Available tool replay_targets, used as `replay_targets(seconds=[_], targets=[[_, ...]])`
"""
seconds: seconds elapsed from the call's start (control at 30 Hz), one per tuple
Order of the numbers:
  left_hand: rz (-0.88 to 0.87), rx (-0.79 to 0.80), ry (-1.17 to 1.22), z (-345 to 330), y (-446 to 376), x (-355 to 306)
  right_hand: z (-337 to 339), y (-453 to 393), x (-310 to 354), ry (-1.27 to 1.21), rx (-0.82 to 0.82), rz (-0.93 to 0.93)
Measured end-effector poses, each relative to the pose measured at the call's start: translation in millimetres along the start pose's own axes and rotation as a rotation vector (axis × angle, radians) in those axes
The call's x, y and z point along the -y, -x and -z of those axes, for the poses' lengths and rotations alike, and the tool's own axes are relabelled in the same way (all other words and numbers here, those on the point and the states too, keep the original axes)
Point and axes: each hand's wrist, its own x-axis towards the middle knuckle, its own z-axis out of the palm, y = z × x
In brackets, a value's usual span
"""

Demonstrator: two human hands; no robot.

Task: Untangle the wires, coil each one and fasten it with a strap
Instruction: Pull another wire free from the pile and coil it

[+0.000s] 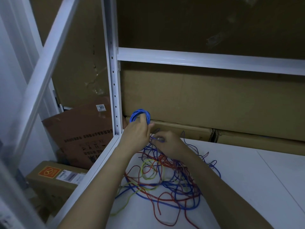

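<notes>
A tangle of red, blue and yellow-green wires [165,179] lies spread on the white shelf board [247,179]. My left hand [137,133] grips a round coil of blue wire [140,115], held upright above the shelf's back left corner. My right hand [168,142], just to the right and lower, pinches a strand of blue wire [156,140] that runs from the coil down toward the tangle. No strap shows anywhere in view.
A white metal upright [113,90] and crossbeam [206,61] frame the shelf. Brown cardboard boxes [206,100] stand against the back. More boxes [79,134] sit on the floor to the left, below the shelf's edge.
</notes>
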Motion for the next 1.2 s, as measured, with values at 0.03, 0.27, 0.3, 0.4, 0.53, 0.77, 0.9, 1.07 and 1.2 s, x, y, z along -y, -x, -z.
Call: replay_targets(seconds=[0.03, 0.27, 0.3, 0.4, 0.53, 0.77, 0.9, 1.07, 1.2], targets=[[0.006, 0.035, -0.034, 1, 1, 3, 3, 0, -2, -0.053, 0.031, -0.030], [0.087, 0.287, -0.018, 3, 7, 20, 23, -5, -7, 0.131, 0.017, 0.025], [0.092, 0.320, 0.023, 3, 8, 20, 26, -7, -7, 0.179, 0.030, 0.058], [0.083, 0.406, 0.200, 6, 8, 18, 33, -12, -9, 0.288, -0.013, 0.153], [0.133, 0.400, 0.555, 13, 6, 18, 33, -14, -12, 0.202, -0.152, 0.164], [0.179, 0.280, 1.277, 23, 4, 9, 29, -17, 0, -0.033, -0.206, 0.131], [0.238, 0.152, 1.498, 26, 0, 5, 27, -14, -1, -0.042, -0.224, 0.134], [0.321, -0.046, 1.615, 31, -8, -4, 21, -8, -1, 0.074, -0.201, 0.084], [0.322, -0.103, 1.604, 29, -14, -14, 9, -2, 2, 0.367, -0.208, 0.218]])
